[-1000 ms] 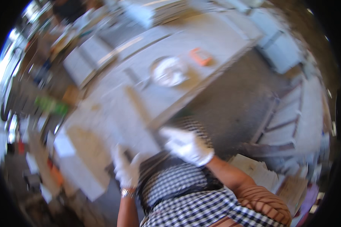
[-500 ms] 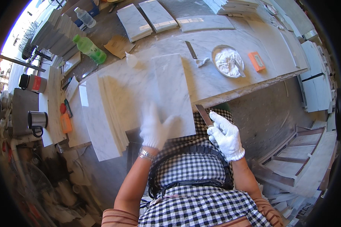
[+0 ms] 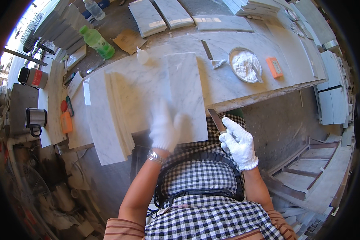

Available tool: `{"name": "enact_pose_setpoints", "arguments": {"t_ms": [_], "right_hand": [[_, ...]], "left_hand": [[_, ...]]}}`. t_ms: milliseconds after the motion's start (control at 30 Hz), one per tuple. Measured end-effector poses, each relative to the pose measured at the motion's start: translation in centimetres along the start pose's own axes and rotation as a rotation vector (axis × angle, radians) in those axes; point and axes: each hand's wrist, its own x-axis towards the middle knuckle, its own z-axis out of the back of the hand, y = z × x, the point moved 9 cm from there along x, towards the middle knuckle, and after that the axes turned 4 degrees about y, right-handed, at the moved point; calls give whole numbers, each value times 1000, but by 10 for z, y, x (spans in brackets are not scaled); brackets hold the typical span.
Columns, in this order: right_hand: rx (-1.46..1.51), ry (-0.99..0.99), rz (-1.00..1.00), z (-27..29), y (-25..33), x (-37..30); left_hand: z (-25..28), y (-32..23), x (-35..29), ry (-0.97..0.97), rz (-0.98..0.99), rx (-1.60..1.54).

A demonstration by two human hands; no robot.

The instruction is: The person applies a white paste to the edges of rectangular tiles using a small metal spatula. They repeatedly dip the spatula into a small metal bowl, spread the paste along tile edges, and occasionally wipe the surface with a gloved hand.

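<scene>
My right hand (image 3: 240, 145), in a white knit glove, is closed round a putty knife (image 3: 217, 121) with a flat, brownish blade, its tip pointing up and left near the table edge. My left hand (image 3: 165, 129), also gloved, is blurred by motion over a white grey-veined marble tile (image 3: 187, 94); its fingers look stretched out, with the thumb apart. Whether the palm touches the tile I cannot tell. Right of the tile lies a second putty knife (image 3: 207, 50), its end smeared with white paste. Beside that stands a round bowl (image 3: 232, 69) of white paste with a tool stuck in it.
Several marble tiles (image 3: 104, 120) lean in a row at the left. An orange box (image 3: 274, 67) lies right of the bowl. A green bottle (image 3: 98, 43), brown paper (image 3: 129, 41) and a small white squeeze bottle (image 3: 142, 57) are farther back. A steel mug (image 3: 36, 120) stands far left.
The view has shifted slightly. My left hand stays blurred over the tile, barely displaced. My right hand keeps the putty knife in nearly the same pose.
</scene>
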Motion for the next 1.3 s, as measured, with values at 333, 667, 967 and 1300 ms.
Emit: {"name": "enact_pose_setpoints", "arguments": {"t_ms": [333, 667, 967, 1300], "right_hand": [[105, -93, 4, 16, 3, 0], [229, -97, -40, 17, 4, 2], [-229, -24, 294, -26, 31, 30], [-988, 12, 704, -94, 66, 53]], "left_hand": [[-39, -123, -114, 602, -1066, 103], [22, -19, -18, 119, -5, 455], [2, -9, -59, 258, -196, 315], [-7, -3, -60, 177, -217, 289]]}}
